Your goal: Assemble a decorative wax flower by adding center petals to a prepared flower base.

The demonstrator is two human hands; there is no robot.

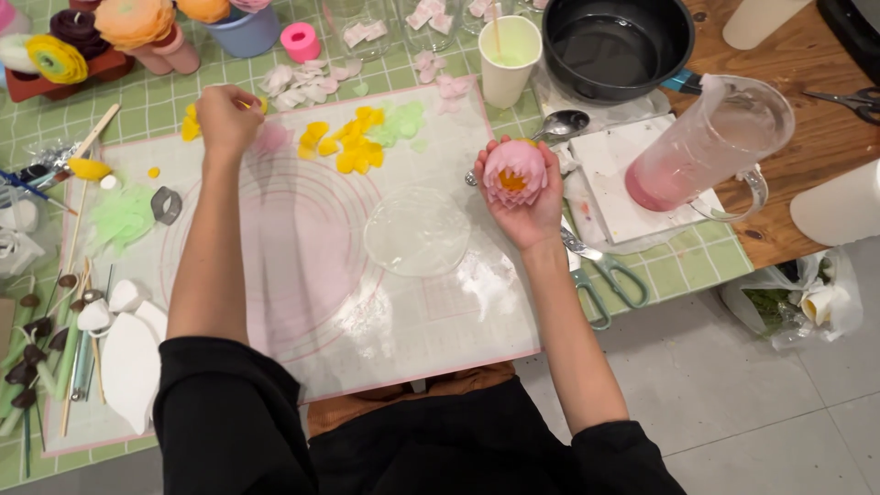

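The right hand (pixel 524 197) cups the pink flower (pixel 513 176) upright over the mat's (pixel 403 321) right side, while the left hand (pixel 226 117), fingers pinched, best lifts one far-left petal (pixel 271 137) gently by its edge.

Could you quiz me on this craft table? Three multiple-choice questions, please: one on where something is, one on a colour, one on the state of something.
1. Where is the pot?
A. at the table's far edge
B. on the floor
C. on the mat

2. What colour is the flower in the right hand?
A. blue with a white centre
B. pink with a yellow centre
C. all green

3. What state is the jug in?
A. brim-full
B. tipped on its side
C. upright, with a little pink at the bottom

Answers: 1 A, it sits beyond the mat, by the cup. 2 B, pink petals surround a yellow middle. 3 C, it stands upright and only its base looks pink.
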